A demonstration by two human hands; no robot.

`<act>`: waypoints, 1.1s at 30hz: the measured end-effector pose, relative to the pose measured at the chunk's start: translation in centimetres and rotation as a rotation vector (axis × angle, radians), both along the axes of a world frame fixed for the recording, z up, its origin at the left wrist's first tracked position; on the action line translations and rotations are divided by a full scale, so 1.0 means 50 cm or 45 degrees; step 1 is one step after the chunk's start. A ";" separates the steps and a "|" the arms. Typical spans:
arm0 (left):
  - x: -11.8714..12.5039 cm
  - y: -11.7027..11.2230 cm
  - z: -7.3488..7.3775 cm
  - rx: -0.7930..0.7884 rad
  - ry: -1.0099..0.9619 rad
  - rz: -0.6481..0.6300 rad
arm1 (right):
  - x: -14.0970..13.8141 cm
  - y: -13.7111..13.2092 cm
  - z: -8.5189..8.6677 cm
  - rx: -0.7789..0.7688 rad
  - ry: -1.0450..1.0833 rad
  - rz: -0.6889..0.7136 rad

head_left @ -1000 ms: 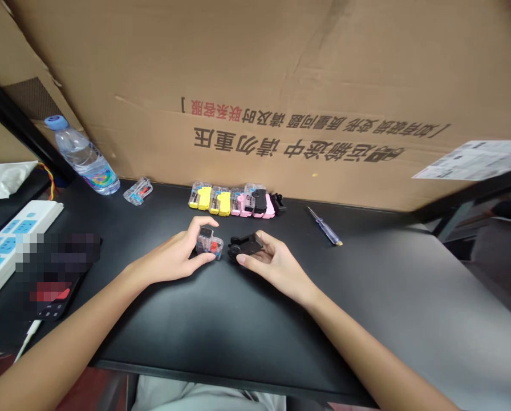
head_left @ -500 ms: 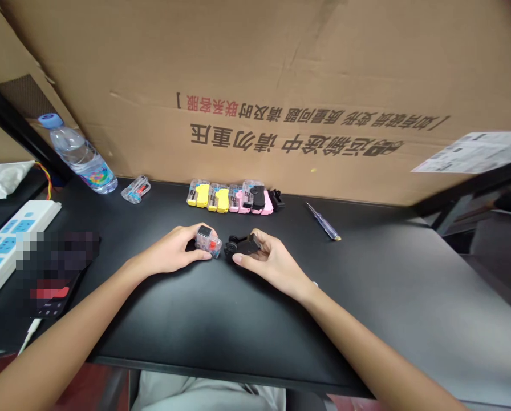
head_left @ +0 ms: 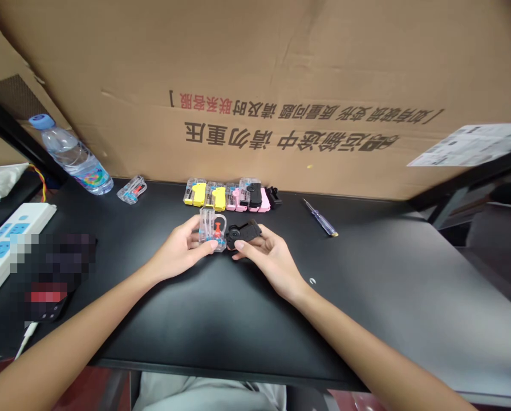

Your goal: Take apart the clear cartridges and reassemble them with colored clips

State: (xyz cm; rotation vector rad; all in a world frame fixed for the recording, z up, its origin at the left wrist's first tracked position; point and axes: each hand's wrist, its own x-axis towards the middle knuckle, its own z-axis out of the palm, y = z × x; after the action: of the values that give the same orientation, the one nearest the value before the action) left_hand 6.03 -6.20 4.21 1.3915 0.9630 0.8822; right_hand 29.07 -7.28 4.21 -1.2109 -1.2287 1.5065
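Note:
My left hand [head_left: 186,246] is closed on a clear plastic toy-like body [head_left: 208,229] with a red piece and blue bits inside and a looped end on its right. My right hand [head_left: 271,254] grips a black plastic part [head_left: 243,232] with a round disc at its left end. The two pieces are held side by side above the desk, almost touching; I cannot tell whether they touch. Beyond them stands a row of similar clear pieces with yellow parts [head_left: 199,194], pink parts [head_left: 264,201] and a black part [head_left: 254,195] on them.
Another clear piece [head_left: 132,189] lies near a water bottle [head_left: 78,158]. A screwdriver [head_left: 321,219] and a small white ring-like bit [head_left: 312,281] are on the right. A phone [head_left: 59,268] and a power strip [head_left: 13,242] are at left. A cardboard wall [head_left: 255,68] closes the back.
My left hand has turned the clear piece so its broad side and red part show. My right hand has turned the black part so its disc faces up toward me.

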 end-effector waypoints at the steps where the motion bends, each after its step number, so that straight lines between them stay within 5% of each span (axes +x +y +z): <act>1: 0.001 0.001 -0.001 -0.016 -0.015 0.015 | -0.001 -0.001 0.002 0.004 -0.007 0.004; 33: 0.008 -0.002 -0.024 0.051 0.049 -0.006 | -0.006 -0.008 -0.010 0.132 -0.062 0.033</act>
State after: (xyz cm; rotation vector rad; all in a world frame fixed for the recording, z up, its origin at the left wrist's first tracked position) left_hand 6.44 -6.33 2.99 1.4492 0.9755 0.8779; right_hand 28.76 -7.68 3.70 -1.1729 -1.3429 1.4214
